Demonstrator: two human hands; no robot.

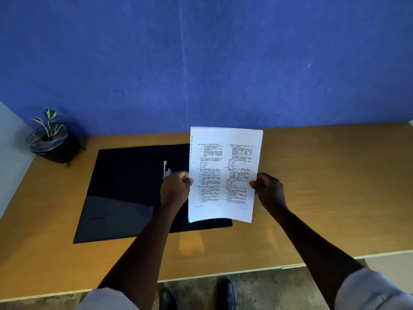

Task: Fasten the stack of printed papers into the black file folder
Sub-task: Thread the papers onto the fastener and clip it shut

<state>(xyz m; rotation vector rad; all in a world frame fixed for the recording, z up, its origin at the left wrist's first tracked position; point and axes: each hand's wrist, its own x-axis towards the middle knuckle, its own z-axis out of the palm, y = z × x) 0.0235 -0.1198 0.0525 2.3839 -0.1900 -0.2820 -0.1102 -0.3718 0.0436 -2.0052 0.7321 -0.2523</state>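
Blue, faintly fibrous wall panels back a smooth tan wooden counter (312, 186). On it I see the black file folder (125, 193) lying open and flat, glossy, its metal fastener (165, 169) standing near the middle, partly hidden. I hold the stack of printed papers (224, 173) upright above the folder's right half, clear of it; the print is too small to read. My left hand (175, 189) has its grip pinched on the stack's left edge, my right hand (269, 190) on the right edge. Left of the folder sits a round black pot (53, 145) holding a small leafy plant (49, 124).
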